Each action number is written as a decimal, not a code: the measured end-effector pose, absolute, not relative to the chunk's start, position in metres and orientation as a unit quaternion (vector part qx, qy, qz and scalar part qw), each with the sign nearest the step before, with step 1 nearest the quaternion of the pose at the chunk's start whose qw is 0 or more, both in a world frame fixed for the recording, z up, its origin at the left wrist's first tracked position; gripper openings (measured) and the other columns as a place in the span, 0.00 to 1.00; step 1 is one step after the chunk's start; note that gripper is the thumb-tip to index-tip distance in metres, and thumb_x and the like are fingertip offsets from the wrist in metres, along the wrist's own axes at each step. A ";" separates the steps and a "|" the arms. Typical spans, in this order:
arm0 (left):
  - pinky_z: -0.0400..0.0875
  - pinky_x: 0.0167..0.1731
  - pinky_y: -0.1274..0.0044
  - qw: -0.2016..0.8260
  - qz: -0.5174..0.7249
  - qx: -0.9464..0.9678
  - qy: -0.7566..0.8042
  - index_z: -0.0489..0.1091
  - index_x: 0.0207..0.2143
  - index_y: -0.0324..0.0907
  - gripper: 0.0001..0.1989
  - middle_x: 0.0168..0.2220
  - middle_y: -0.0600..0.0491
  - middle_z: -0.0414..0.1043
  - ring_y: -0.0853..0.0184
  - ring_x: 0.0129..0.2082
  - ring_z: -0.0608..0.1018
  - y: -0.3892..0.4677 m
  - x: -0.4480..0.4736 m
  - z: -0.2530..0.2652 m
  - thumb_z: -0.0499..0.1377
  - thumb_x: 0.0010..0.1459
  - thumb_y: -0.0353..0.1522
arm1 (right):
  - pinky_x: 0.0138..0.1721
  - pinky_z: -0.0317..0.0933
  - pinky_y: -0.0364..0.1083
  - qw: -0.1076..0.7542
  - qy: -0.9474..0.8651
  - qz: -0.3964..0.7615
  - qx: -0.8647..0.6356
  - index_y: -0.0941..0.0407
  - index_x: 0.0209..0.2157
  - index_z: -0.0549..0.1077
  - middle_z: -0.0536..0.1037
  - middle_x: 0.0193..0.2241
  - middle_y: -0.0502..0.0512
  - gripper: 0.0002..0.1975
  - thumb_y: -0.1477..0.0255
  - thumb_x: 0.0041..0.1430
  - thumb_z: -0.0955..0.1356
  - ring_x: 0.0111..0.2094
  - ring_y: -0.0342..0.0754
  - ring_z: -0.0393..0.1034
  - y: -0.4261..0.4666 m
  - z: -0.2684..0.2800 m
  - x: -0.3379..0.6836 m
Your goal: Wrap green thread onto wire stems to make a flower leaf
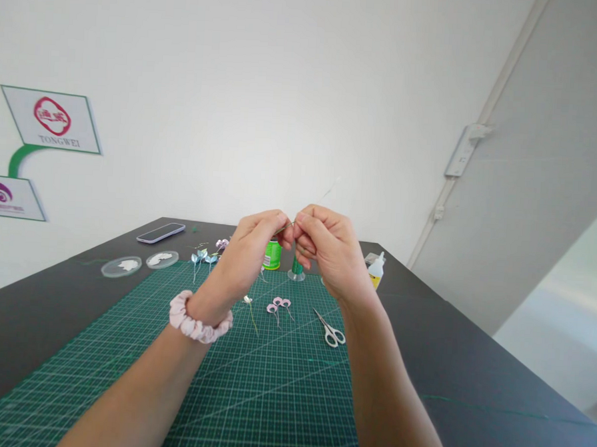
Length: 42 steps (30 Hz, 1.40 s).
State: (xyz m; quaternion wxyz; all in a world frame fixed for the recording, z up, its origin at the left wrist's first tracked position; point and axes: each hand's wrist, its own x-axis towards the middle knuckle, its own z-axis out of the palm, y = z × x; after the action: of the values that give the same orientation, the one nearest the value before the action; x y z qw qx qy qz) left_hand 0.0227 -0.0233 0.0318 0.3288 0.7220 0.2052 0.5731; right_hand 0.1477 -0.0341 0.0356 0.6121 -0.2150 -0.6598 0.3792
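Note:
In the head view my left hand [258,243] and my right hand [330,246] meet fingertip to fingertip above the cutting mat's far part. Both are closed in a pinch. A thin green strand [284,229], thread or wire, runs between the fingertips; most of it is hidden. Beyond my right hand a fine pale stem [330,187] sticks up, blurred at its tip. Below the hands, on the green cutting mat [269,395], lie several small pink wired petals [277,303] and one white bud on a stem [249,302]. A green thread spool [297,269] stands just behind.
White-handled scissors [333,335] lie right of the petals. A green can [273,255] and a glue bottle [377,270] stand farther back. Blue wired petals [204,258], two shallow dishes [121,267] with white pieces, and a phone [160,233] are at the left.

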 end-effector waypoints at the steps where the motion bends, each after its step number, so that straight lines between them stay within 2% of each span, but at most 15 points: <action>1: 0.66 0.31 0.72 0.361 0.564 0.715 0.199 0.62 0.17 0.43 0.16 0.21 0.53 0.63 0.68 0.26 0.68 -0.023 0.023 0.033 0.49 0.57 0.31 | 0.13 0.50 0.38 0.610 -0.667 0.370 -0.215 0.56 0.18 0.67 0.57 0.12 0.41 0.16 0.73 0.60 0.65 0.12 0.35 0.49 -0.034 0.035 0.148; 5: 0.67 0.29 0.74 0.432 0.549 0.691 0.185 0.63 0.16 0.43 0.14 0.20 0.54 0.61 0.69 0.25 0.68 -0.027 0.023 0.035 0.51 0.54 0.29 | 0.13 0.48 0.39 0.605 -0.684 0.345 -0.216 0.55 0.18 0.64 0.60 0.13 0.42 0.16 0.73 0.60 0.64 0.13 0.35 0.51 -0.033 0.033 0.150; 9: 0.69 0.29 0.74 0.448 0.549 0.683 0.176 0.63 0.16 0.43 0.14 0.20 0.54 0.61 0.69 0.25 0.68 -0.030 0.024 0.035 0.52 0.54 0.29 | 0.14 0.48 0.40 0.611 -0.677 0.344 -0.226 0.55 0.18 0.64 0.60 0.14 0.42 0.16 0.71 0.59 0.65 0.13 0.35 0.50 -0.033 0.032 0.150; 16: 0.69 0.26 0.75 0.463 0.549 0.678 0.156 0.63 0.18 0.42 0.12 0.20 0.55 0.64 0.70 0.24 0.71 -0.030 0.027 0.037 0.54 0.55 0.30 | 0.16 0.54 0.40 0.625 -0.654 0.394 -0.163 0.56 0.20 0.68 0.61 0.13 0.43 0.13 0.71 0.57 0.61 0.14 0.37 0.52 -0.032 0.033 0.151; 23: 0.65 0.25 0.76 0.292 0.589 0.719 0.227 0.66 0.23 0.42 0.11 0.21 0.56 0.69 0.71 0.23 0.71 -0.027 0.023 0.029 0.54 0.59 0.32 | 0.15 0.52 0.40 0.626 -0.649 0.385 -0.197 0.56 0.19 0.67 0.60 0.13 0.42 0.09 0.77 0.49 0.61 0.13 0.37 0.54 -0.032 0.035 0.149; 26: 0.61 0.23 0.76 0.219 0.584 0.737 0.261 0.67 0.24 0.43 0.11 0.20 0.57 0.68 0.71 0.21 0.69 -0.028 0.022 0.029 0.53 0.61 0.33 | 0.15 0.52 0.40 0.627 -0.643 0.391 -0.199 0.56 0.19 0.66 0.59 0.12 0.41 0.09 0.77 0.49 0.61 0.13 0.36 0.54 -0.032 0.036 0.148; 31: 0.62 0.31 0.74 0.023 0.598 0.754 0.270 0.66 0.25 0.42 0.11 0.25 0.55 0.69 0.69 0.29 0.70 -0.028 0.023 0.029 0.53 0.61 0.29 | 0.15 0.52 0.40 0.622 -0.644 0.400 -0.195 0.56 0.19 0.66 0.59 0.12 0.41 0.09 0.77 0.51 0.62 0.13 0.36 0.54 -0.031 0.037 0.147; 35: 0.60 0.32 0.73 -0.118 0.596 0.752 0.255 0.64 0.25 0.42 0.11 0.25 0.55 0.68 0.67 0.29 0.68 -0.026 0.023 0.027 0.53 0.61 0.29 | 0.14 0.51 0.39 0.629 -0.645 0.385 -0.201 0.56 0.19 0.66 0.59 0.12 0.41 0.12 0.74 0.55 0.63 0.12 0.36 0.53 -0.030 0.036 0.145; 37: 0.60 0.32 0.72 -0.143 0.593 0.751 0.252 0.64 0.25 0.42 0.11 0.25 0.55 0.68 0.67 0.29 0.67 -0.025 0.023 0.027 0.52 0.61 0.29 | 0.14 0.51 0.39 0.635 -0.643 0.375 -0.207 0.55 0.18 0.65 0.58 0.12 0.40 0.13 0.73 0.56 0.63 0.12 0.35 0.52 -0.029 0.036 0.144; 39: 0.59 0.33 0.72 -0.125 0.598 0.751 0.252 0.64 0.25 0.42 0.11 0.24 0.55 0.68 0.67 0.29 0.67 -0.025 0.023 0.026 0.52 0.61 0.29 | 0.13 0.51 0.39 0.636 -0.644 0.369 -0.210 0.55 0.18 0.65 0.57 0.11 0.40 0.13 0.74 0.57 0.64 0.12 0.35 0.52 -0.029 0.036 0.144; 42: 0.60 0.32 0.72 0.014 0.606 0.753 0.256 0.64 0.24 0.43 0.11 0.24 0.55 0.67 0.68 0.28 0.68 -0.026 0.023 0.028 0.52 0.60 0.30 | 0.13 0.50 0.38 0.630 -0.653 0.361 -0.216 0.55 0.18 0.65 0.56 0.12 0.40 0.14 0.75 0.57 0.64 0.12 0.35 0.52 -0.029 0.036 0.146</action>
State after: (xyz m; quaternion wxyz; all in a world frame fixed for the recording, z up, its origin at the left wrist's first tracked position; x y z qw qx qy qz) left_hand 0.0228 -0.0260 0.0279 0.0139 0.7526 0.2563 0.6064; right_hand 0.1462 -0.0287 0.0357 0.6296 -0.2162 -0.6533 0.3606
